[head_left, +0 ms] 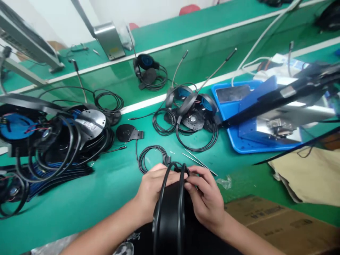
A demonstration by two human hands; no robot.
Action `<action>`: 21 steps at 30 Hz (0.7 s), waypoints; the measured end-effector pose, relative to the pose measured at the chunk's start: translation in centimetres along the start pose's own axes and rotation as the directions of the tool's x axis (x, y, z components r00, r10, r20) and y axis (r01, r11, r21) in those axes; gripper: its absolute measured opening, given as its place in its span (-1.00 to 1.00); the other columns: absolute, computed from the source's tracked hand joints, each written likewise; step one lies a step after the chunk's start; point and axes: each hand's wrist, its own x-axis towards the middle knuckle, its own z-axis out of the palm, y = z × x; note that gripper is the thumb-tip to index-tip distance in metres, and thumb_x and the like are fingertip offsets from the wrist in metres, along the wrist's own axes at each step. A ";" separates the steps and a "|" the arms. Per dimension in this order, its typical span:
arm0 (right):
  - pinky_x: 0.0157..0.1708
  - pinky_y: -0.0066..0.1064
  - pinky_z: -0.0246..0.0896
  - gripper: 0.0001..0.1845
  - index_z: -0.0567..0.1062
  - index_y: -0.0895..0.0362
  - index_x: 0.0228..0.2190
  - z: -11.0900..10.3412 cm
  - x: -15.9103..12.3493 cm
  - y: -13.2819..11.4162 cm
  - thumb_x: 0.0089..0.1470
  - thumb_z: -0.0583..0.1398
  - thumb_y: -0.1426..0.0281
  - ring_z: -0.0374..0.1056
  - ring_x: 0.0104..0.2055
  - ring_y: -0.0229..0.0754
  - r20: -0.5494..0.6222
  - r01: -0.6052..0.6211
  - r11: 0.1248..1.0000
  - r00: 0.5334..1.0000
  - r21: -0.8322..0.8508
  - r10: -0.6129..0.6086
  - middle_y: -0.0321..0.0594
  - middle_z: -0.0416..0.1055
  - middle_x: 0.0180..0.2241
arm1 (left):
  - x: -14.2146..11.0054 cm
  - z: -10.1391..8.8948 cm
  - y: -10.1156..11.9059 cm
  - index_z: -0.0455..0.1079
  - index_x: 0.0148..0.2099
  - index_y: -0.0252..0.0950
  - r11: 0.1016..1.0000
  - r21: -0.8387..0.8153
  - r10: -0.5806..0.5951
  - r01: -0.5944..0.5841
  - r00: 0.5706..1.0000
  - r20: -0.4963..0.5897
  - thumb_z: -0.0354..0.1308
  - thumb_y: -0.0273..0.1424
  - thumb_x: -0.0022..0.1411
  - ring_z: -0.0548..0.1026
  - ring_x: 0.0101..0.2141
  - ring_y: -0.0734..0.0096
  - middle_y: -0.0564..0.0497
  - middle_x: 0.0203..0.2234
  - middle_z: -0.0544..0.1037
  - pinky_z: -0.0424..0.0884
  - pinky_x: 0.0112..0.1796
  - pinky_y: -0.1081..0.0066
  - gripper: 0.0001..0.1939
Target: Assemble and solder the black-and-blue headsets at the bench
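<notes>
My left hand and my right hand meet over the green workbench, both gripping a black headset upright against my body. Its black cable loops rise between my fingers, and my right fingers pinch a small black part at the top, partly hidden. Just beyond my hands lie a coiled black cable and several thin metal rods. A black ear cup piece sits further out.
A heap of headsets and cables fills the bench's left side. Partly assembled headsets lie ahead, beside a blue tray holding a metal fixture. A cardboard box and a beige sheet are at right.
</notes>
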 end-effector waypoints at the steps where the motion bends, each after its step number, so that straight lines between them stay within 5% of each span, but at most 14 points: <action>1: -0.10 -0.26 0.50 -0.82 0.55 0.05 -0.19 0.0 0.1 0.0 0.28 0.18 0.53 0.47 0.02 -0.08 -0.005 0.005 1.000 1.000 -0.013 -0.005 -0.07 0.42 -0.04 | 0.1 0.0 0.2 0.47 0.23 -0.10 1.000 -0.001 -0.016 0.016 1.000 -0.001 0.21 -0.37 0.43 0.66 -0.10 0.30 -0.05 -0.07 0.70 0.49 -0.03 0.32 -0.64; 8: -0.12 -0.19 0.56 -0.83 0.57 0.02 -0.17 -0.3 0.3 0.4 0.27 0.21 0.47 0.52 -0.01 -0.03 -0.010 0.073 0.994 0.997 -0.086 -0.074 -0.05 0.49 -0.04 | 0.8 -0.4 1.7 0.54 0.17 -0.08 0.980 -0.108 -0.163 0.165 0.986 0.023 0.13 -0.26 0.49 0.61 -0.32 0.38 0.03 -0.29 0.70 0.41 -0.12 0.34 -0.70; 13: -0.05 -0.19 0.56 -0.67 0.46 0.02 0.05 -1.8 1.3 1.5 0.25 0.25 0.42 0.55 0.02 -0.03 0.062 0.057 0.998 0.996 0.004 -0.057 -0.08 0.57 -0.05 | 0.1 0.3 0.1 0.63 0.01 -0.13 0.967 -0.171 -0.192 0.187 0.981 -0.013 0.17 -0.17 0.44 0.55 -0.39 0.36 0.02 -0.41 0.67 0.40 -0.16 0.30 -0.73; 17: -0.09 -0.27 0.53 -0.79 0.51 0.05 -0.04 -2.6 9.0 1.4 0.31 0.18 0.43 0.58 -0.12 -0.13 0.054 0.115 0.989 0.992 -0.093 -0.111 -0.14 0.58 -0.09 | -0.8 1.8 -1.4 0.65 -0.06 -0.18 0.965 -0.201 -0.204 0.166 0.962 -0.184 0.22 -0.15 0.38 0.53 -0.41 0.32 -0.03 -0.42 0.66 0.43 -0.19 0.28 -0.72; 19: -0.07 -0.26 0.50 -0.82 0.54 0.09 -0.10 -1.3 15.6 0.6 0.31 0.17 0.41 0.57 -0.15 -0.13 0.095 0.190 0.958 0.980 -0.216 -0.173 -0.13 0.59 -0.13 | -0.9 2.5 -1.8 0.66 -0.08 -0.18 0.959 -0.212 -0.243 0.191 0.934 -0.260 0.20 -0.08 0.38 0.52 -0.41 0.30 -0.04 -0.43 0.66 0.44 -0.21 0.26 -0.66; 21: 0.10 -0.24 0.42 -0.78 0.55 0.15 -0.07 1.4 22.6 -0.5 0.33 0.13 0.44 0.53 0.00 -0.11 0.257 0.181 0.896 0.963 -0.407 -0.078 -0.05 0.56 0.00 | -0.9 3.0 -2.0 0.67 -0.08 -0.19 0.950 -0.224 -0.276 0.215 0.915 -0.293 0.19 -0.02 0.35 0.51 -0.41 0.27 -0.06 -0.44 0.65 0.45 -0.24 0.25 -0.60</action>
